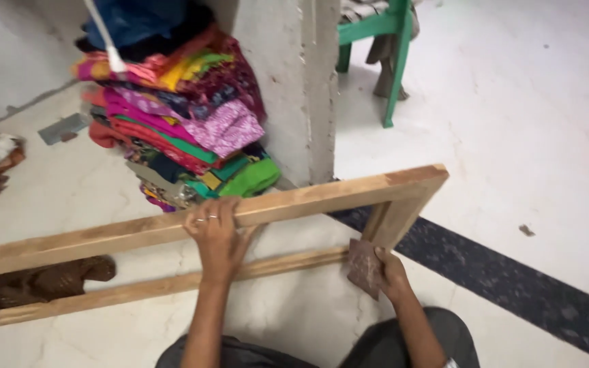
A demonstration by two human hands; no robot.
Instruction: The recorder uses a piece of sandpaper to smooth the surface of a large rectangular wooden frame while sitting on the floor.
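Leftmost, one crumpled brown cloth (42,281) lies on the floor (512,157) behind one wooden frame (138,235), which stands tilted on that floor. Next, the left hand (218,237) grips the frame's upper rail, fingers curled over it. One stack of folded colourful fabrics (178,116) rises behind, against a pillar (294,88). Then the right hand (390,272) pinches one brown sandpaper piece (364,267) against the frame's end post. One green chair (393,48) stands beyond.
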